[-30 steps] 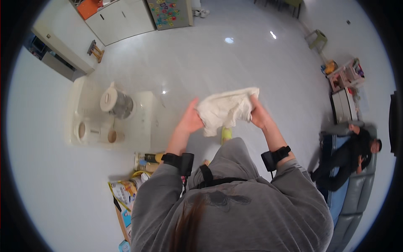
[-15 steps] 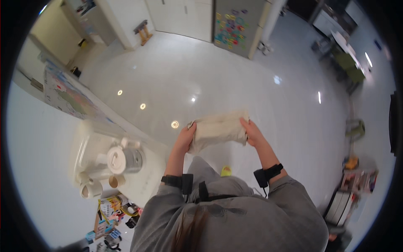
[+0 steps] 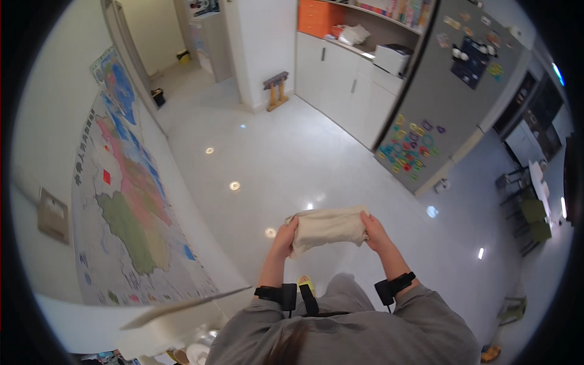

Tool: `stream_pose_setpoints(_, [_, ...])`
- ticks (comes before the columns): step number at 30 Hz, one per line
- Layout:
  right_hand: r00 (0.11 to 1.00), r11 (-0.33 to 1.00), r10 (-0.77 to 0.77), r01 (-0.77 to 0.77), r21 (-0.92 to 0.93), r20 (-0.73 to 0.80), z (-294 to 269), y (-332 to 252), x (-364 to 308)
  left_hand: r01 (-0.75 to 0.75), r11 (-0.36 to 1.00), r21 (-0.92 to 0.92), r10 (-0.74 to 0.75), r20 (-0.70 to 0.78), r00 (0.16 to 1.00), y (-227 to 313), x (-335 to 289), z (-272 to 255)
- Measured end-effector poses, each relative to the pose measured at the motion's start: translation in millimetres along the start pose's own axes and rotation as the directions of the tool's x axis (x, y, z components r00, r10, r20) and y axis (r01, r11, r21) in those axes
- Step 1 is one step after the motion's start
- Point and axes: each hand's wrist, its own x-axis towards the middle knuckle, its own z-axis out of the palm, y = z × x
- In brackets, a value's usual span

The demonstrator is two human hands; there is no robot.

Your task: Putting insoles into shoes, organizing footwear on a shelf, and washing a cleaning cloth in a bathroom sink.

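Observation:
A folded beige cloth [image 3: 330, 229] is stretched out level in front of me, above the pale shiny floor. My left hand [image 3: 285, 236] grips its left end, thumb on top and fingers curled behind. At the right end my right hand [image 3: 375, 232] pinches the cloth the same way, its thumb over the upper corner. Most of the fingers are hidden by the fabric. Black bands with small boxes sit on both forearms.
A wall map [image 3: 137, 207] covers the left wall. Ahead stand a small wooden stool [image 3: 277, 91], white cabinets [image 3: 331, 70] and a grey fridge [image 3: 447, 91] with colourful magnets. Green chairs [image 3: 535, 222] are far right. A kettle and cups show partly at lower left.
My view has swung up and to the left, bringing the map, cabinets and fridge into fuller sight. A foot shows in a different spot. Both hands keep hold of the cloth.

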Motion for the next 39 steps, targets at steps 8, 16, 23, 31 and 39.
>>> stream_pose_setpoints(8, [0.987, 0.988, 0.138, -0.131, -0.076, 0.084, 60.2, -49.1, 243.3, -0.046, 0.991, -0.127, 0.039, -0.061, 0.997, 101.4, 151.3, -63.6])
stream_pose_setpoints(16, [0.941, 0.979, 0.201, -0.189, -0.073, 0.272, 175.2, -124.9, 471.6, -0.168, 0.982, -0.086, 0.14, -0.264, 0.954, 253.4, 287.6, -132.4])
stream_pose_setpoints(23, [0.871, 0.962, 0.272, -0.251, -0.106, 0.409, 310.5, -139.9, 646.0, -0.291, 0.948, -0.133, 0.189, -0.5, 0.845, 356.4, 385.3, -215.2])
stream_pose_setpoints(31, [0.894, 0.957, 0.289, -0.283, -0.07, 0.342, 434.6, -169.4, 823.9, -0.201, 0.969, 0.144, 0.241, -0.371, 0.897, 507.5, 544.3, -343.0])
stream_pose_setpoints(39, [0.945, 0.983, 0.165, -0.18, 0.028, 0.283, 541.8, -246.8, 998.1, -0.112, 0.99, 0.089, 0.129, -0.218, 0.967, 691.7, 688.5, -388.5])
